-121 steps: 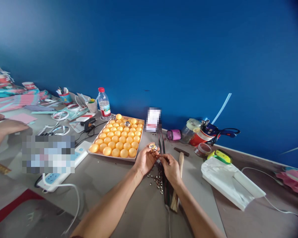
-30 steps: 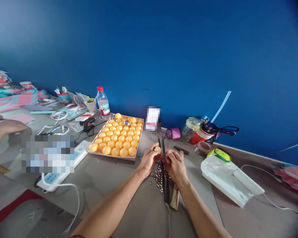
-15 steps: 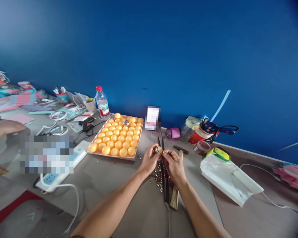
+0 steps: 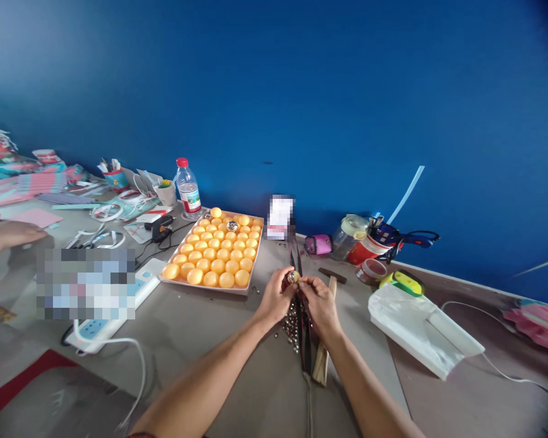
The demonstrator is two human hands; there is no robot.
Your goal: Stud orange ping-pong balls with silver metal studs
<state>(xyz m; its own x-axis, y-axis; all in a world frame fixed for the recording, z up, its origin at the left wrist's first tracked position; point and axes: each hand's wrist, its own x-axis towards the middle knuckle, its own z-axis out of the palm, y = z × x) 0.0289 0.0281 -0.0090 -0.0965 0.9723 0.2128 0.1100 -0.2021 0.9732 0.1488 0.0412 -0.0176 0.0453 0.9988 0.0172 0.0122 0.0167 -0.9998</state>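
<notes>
My left hand (image 4: 276,296) is wrapped round a small orange ball (image 4: 293,277) whose near side carries shiny silver pieces. Against its right side, the fingers of my right hand (image 4: 317,299) are pinched together; whatever is between them is too small to make out. Below both hands, many loose silver studs (image 4: 291,328) lie scattered on the table. A dark strap (image 4: 305,353) runs past them, alongside a wooden stick (image 4: 320,365). To the left, a shallow box (image 4: 223,290) holds rows of orange balls (image 4: 217,266), with one silver-covered ball (image 4: 232,226) on top.
Behind the box stands a water bottle (image 4: 190,194). A power strip (image 4: 105,316) with cables lies left, near another person's hand (image 4: 21,233). On the right are a jar (image 4: 347,234), a red cup (image 4: 365,248), a yellow tape measure (image 4: 404,282) and a white bag (image 4: 420,325).
The ball in my left hand has turned and shifted slightly right. My right hand stays beside it. The other person's hand at far left has moved a little.
</notes>
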